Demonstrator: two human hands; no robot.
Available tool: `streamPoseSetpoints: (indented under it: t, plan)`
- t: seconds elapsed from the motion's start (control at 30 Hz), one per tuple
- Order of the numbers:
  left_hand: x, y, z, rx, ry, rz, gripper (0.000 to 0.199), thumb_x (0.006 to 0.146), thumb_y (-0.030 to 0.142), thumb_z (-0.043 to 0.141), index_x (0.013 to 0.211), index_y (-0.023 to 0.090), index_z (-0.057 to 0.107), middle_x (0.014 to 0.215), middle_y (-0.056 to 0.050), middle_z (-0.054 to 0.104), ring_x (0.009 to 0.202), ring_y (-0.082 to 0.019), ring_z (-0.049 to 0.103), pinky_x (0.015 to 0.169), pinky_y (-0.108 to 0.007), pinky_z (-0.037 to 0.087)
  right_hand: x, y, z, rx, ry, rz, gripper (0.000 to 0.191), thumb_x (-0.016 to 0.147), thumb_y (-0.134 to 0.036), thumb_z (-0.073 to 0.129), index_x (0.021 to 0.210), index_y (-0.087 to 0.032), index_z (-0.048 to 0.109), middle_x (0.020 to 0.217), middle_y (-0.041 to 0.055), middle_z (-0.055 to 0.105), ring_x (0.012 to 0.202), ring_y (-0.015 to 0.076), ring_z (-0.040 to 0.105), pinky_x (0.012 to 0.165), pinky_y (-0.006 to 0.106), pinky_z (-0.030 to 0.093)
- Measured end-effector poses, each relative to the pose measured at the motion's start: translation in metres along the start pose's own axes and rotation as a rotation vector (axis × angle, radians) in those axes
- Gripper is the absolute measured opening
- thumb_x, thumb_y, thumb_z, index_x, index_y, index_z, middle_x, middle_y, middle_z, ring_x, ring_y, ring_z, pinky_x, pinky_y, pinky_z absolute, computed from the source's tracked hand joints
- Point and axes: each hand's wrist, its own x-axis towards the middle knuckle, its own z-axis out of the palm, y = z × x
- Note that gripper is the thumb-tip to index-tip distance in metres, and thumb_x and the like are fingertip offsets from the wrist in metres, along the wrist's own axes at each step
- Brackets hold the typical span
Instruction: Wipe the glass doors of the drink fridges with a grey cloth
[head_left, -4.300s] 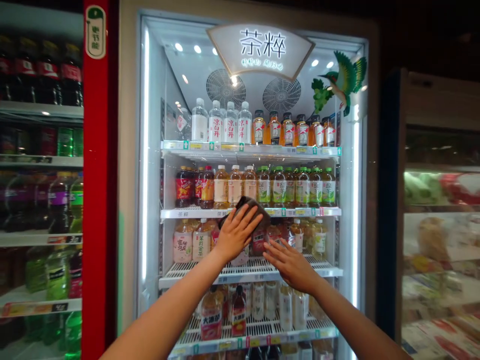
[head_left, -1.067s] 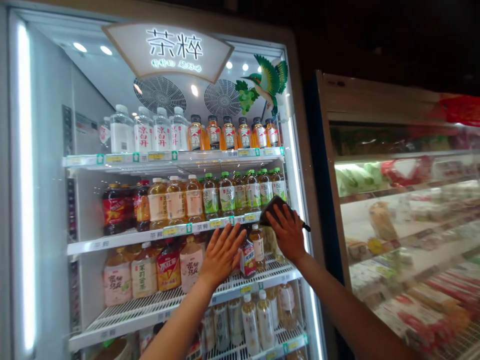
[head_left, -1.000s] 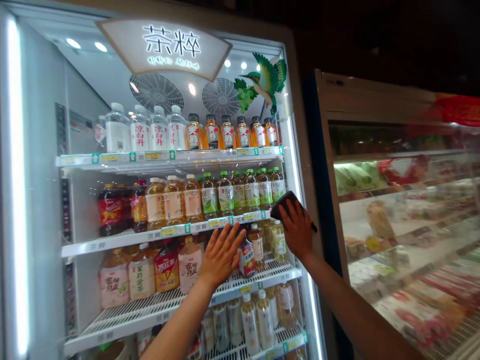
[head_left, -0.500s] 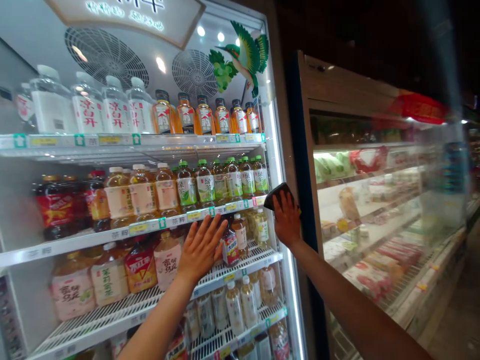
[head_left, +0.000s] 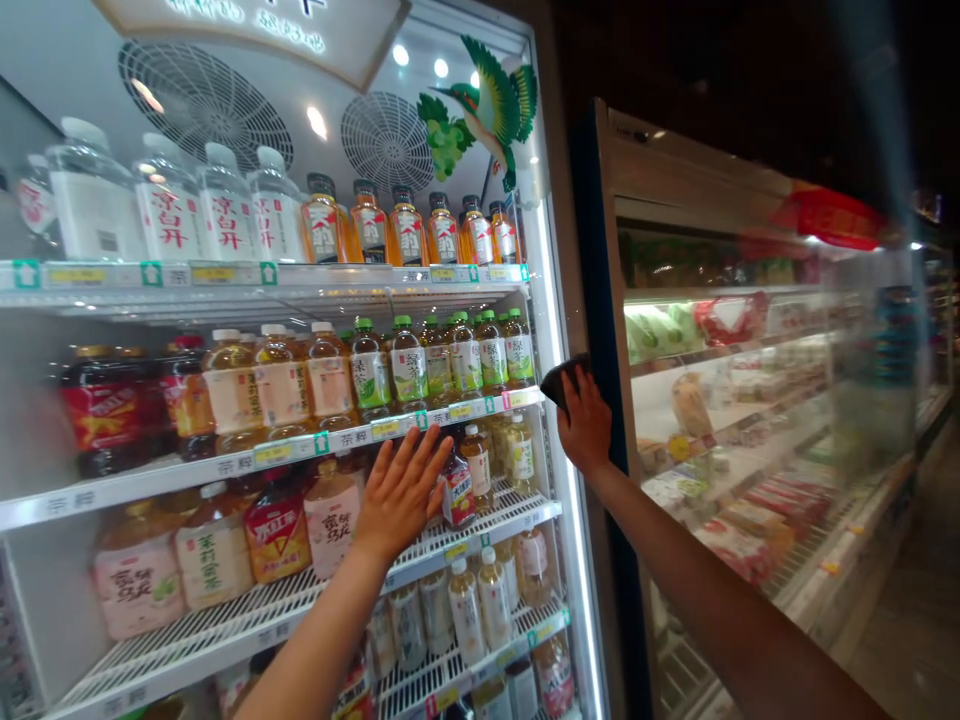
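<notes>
CLOTH: I see the dark cloth [head_left: 556, 386] held under the right hand [head_left: 586, 425], at the refrigerator's [head_left: 553, 290] right edge | LEFT HAND [head_left: 403, 492]: released, fingers spread, well left | OBSCURED: cloth (partly, by fingers); sign [head_left: 330, 45] cut off above.

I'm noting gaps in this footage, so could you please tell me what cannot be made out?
All in the head view:
Dark object: partly covered by the right hand.
Sign: top cut off by the upper edge.
Shelf contents behind the left hand: hidden by it.
Food packs: labels too blurred to read.
</notes>
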Motion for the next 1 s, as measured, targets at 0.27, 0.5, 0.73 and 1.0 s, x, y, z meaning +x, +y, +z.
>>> streamPoseSetpoints:
  t: [0.27,0.5,0.73,1.0]
  plan:
    - [0.000,0.000,0.002,-0.002,0.034,0.005,0.078,0.097,0.034,0.056,0.165,0.030,0.018,0.167,-0.003,0.031,0.159,-0.022,0.015,0.132,-0.045,0.002,-0.027,0.020,0.007,-0.054,0.019,-0.030,0.072,0.096,-0.021,0.045,0.165,-0.026,0.022,0.166,0.0124,0.034,0.143,0.0327,0.040,0.110,0.049,0.043]
    - [0.000,-0.001,0.002,0.014,0.034,0.013,0.076,0.098,0.036,0.055,0.165,0.028,0.018,0.167,-0.004,0.030,0.159,-0.022,0.014,0.132,-0.045,0.002,0.055,0.008,-0.005,0.011,0.058,-0.017,0.066,0.098,-0.027,0.044,0.162,-0.024,0.031,0.166,0.0124,0.034,0.143,0.0361,0.040,0.109,0.054,0.044]
    - [0.000,-0.001,0.003,-0.016,0.042,0.004,0.081,0.097,0.033,0.057,0.165,0.032,0.013,0.168,0.000,0.027,0.159,-0.020,0.014,0.132,-0.043,0.002,-0.017,0.017,0.004,-0.037,-0.022,-0.081,0.073,0.098,-0.024,0.044,0.166,-0.025,0.017,0.171,0.0097,0.025,0.151,0.0324,0.031,0.115,0.049,0.040]
    - [0.000,-0.001,0.003,0.022,0.020,0.006,0.075,0.099,0.036,0.053,0.165,0.028,0.018,0.167,-0.004,0.030,0.159,-0.022,0.014,0.132,-0.046,0.001,0.090,0.001,0.000,0.072,0.015,-0.051,0.069,0.102,-0.031,0.040,0.166,-0.021,0.017,0.173,0.0128,0.016,0.157,0.0363,0.017,0.120,0.059,0.031]
